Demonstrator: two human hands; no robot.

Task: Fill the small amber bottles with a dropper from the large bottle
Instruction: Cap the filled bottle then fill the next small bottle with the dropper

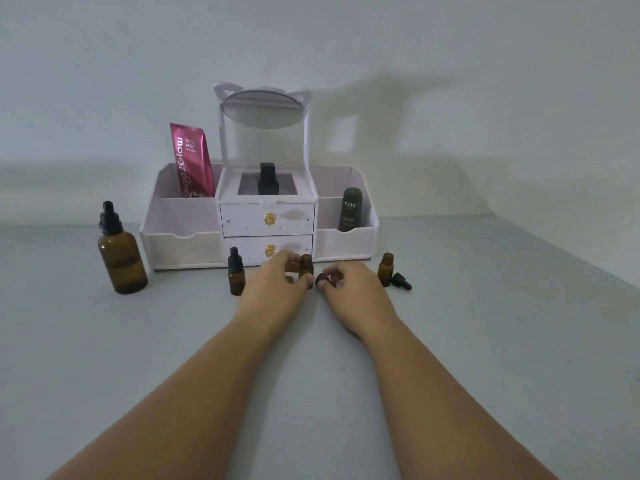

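A small amber bottle without a cap is held upright on the grey desk by the left hand, whose fingers are wrapped around its body. Just beside it, a dark dropper cap is pinched in the fingers of the right hand, low over the desk. Left of the hands, a second small bottle is seen standing with its dropper cap on. To the right, a third small bottle stands open, and its cap is laid on the desk touching or just beside it. The large amber bottle, capped with a dropper and partly filled, is placed well to the left. Behind them a white organiser with two drawers and a mirror is set against the wall, with a pink pouch in its left compartment and a dark tube in its right.
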